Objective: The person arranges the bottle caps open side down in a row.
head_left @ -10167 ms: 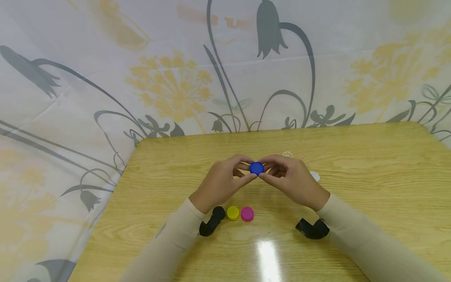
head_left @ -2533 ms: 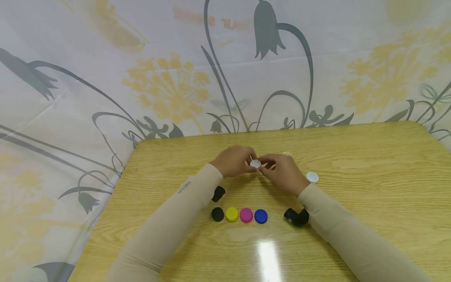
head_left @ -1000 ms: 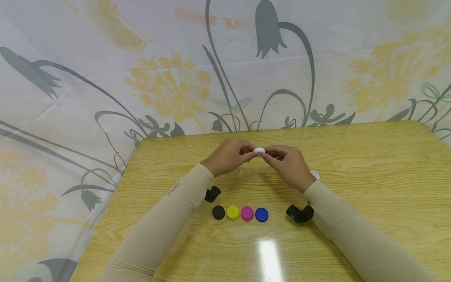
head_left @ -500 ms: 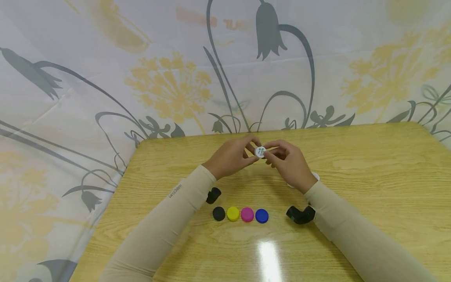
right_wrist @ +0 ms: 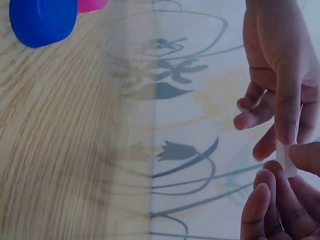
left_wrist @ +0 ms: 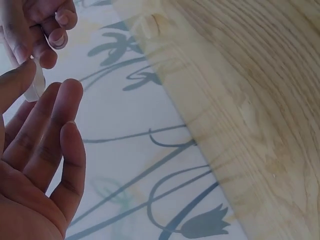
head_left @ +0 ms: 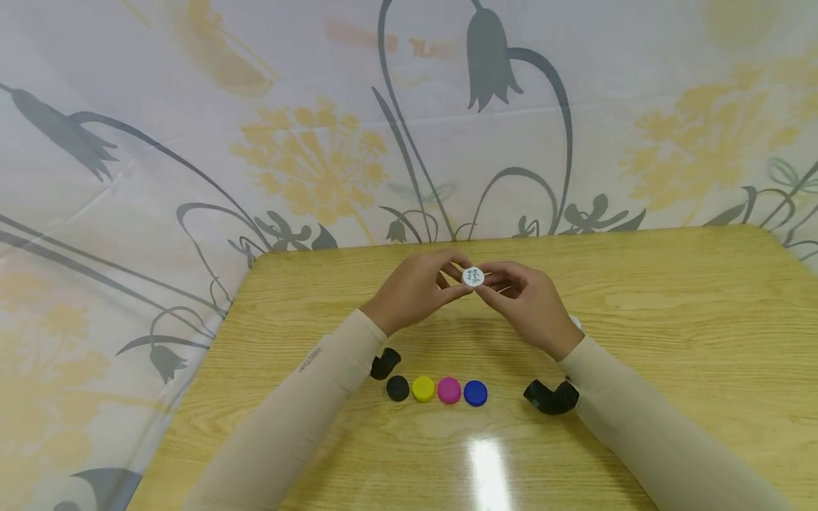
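White cap (head_left: 473,277) tilts; print faces head camera.

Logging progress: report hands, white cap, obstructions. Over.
Left hand, right hand both pinching white cap. Marked face toward head camera. Black cap, yellow cap, pink cap, blue cap rowed nearer body. No obstruction seen.

The disc (head_left: 473,277) is white, its print (head_left: 473,275) perhaps green; sleeves (head_left: 287,411) beige; backdrop (head_left: 422,117) floral.
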`<state>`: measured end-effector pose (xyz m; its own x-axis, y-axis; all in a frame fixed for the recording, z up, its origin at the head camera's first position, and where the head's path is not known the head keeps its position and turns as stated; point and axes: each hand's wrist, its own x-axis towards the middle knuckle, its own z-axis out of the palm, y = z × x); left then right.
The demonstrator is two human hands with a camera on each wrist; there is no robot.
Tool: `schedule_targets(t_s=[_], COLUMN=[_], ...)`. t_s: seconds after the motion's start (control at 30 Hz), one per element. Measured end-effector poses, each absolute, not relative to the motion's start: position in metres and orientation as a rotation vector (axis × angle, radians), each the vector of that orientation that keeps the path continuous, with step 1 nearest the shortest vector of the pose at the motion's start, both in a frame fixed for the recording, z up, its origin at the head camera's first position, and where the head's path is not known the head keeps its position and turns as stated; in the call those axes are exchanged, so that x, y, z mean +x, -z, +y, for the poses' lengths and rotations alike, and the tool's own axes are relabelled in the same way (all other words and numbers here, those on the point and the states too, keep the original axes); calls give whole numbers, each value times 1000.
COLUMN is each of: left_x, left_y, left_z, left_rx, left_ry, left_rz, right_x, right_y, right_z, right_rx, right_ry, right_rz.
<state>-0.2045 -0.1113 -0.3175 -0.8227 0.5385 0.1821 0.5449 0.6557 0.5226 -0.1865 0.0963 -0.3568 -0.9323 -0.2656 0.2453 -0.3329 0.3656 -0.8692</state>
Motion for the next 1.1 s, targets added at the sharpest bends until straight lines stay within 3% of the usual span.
schedule_targets(t_s=[1.1], left_x=[-125], left_y=[343], left_z=[-87], left_rx=[-835], left_ry=[1171], left_rz=[-2802], right_x=[-127], right_y=[361], right_z=[130], right_rx=[838], right_ry=[-1426], right_rz=[-2532])
